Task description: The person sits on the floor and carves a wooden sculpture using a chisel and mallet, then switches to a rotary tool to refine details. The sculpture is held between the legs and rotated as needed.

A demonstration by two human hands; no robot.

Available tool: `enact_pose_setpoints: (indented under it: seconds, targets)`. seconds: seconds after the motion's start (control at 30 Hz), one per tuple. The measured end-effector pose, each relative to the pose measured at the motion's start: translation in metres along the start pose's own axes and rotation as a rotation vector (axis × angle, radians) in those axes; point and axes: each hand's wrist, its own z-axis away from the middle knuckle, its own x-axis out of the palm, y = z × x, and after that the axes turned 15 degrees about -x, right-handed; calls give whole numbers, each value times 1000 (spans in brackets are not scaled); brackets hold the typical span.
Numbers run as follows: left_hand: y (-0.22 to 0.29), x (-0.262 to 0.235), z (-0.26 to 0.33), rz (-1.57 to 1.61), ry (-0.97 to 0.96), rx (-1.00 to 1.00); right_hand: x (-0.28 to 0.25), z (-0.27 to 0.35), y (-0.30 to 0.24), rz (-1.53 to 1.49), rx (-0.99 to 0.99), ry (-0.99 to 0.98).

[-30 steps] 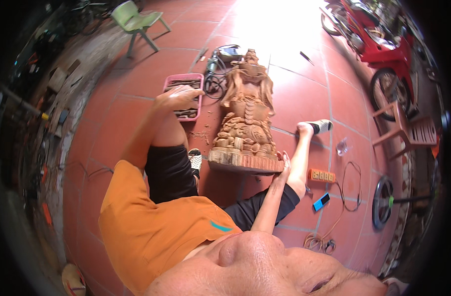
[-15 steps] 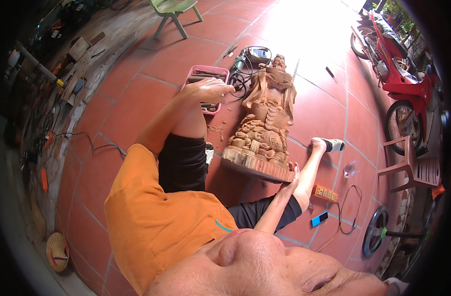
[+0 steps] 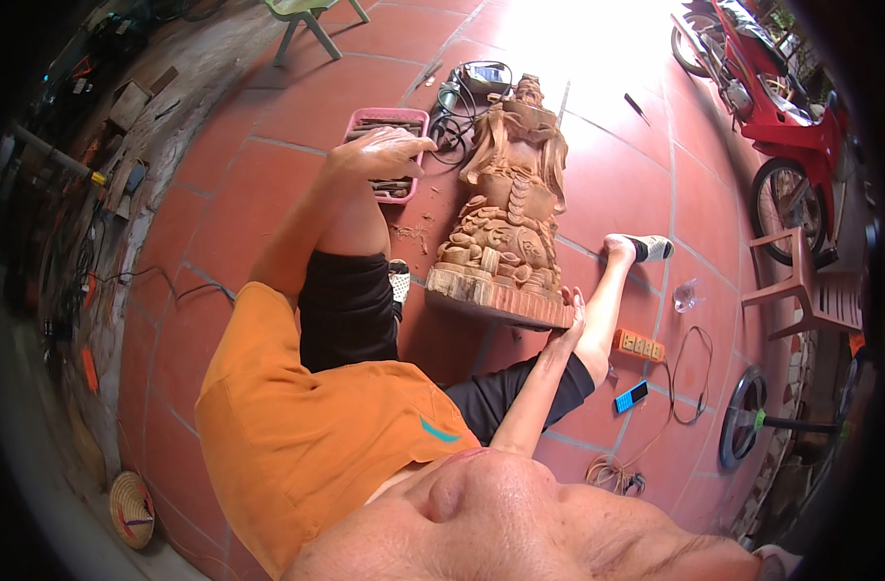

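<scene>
Left hand [image 3: 384, 153] | we had stretched it, fingers spread and empty, over the pink tray [image 3: 389, 121] at 11 o'clock | right hand [image 3: 568, 318] kept flat against the wooden statue [image 3: 508, 223] base, steadying, not clamped.

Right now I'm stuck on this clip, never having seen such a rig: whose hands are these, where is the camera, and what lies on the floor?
There is no machine here. A person wears a wide fisheye camera on the head that looks down, so straight edges bend and the chin fills the bottom. The person sits on a red tile floor. The left hand reaches over a pink tray of tools; whether it grips anything is unclear. The right hand rests against the base of a carved wooden statue lying between the legs. Around it lie cables, a power strip, a red motorbike and a plastic chair.
</scene>
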Motion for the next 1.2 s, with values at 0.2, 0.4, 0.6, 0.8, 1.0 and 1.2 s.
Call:
enact_pose_setpoints:
  seconds: [0.2, 0.4, 0.6, 0.8, 1.0, 1.2]
  targets:
    - [-4, -1, 2, 1, 76, 32, 2, 2, 0, 22, 6, 9]
    - [-6, -9, 1, -6, 329, 197, 5, 1, 0, 3, 0, 3]
    - [-9, -11, -6, 137, 404, 74, 4, 2, -2, 24, -2, 5]
    - [-21, -10, -16, 127, 586, 125, 1, -1, 2, 24, -9, 11]
    - [-16, -20, -11, 210, 675, 112, -3, -4, 5, -12, 11, 0]
    - [-13, -28, -11, 411, 809, 88, -11, -8, 6, -18, 8, -14]
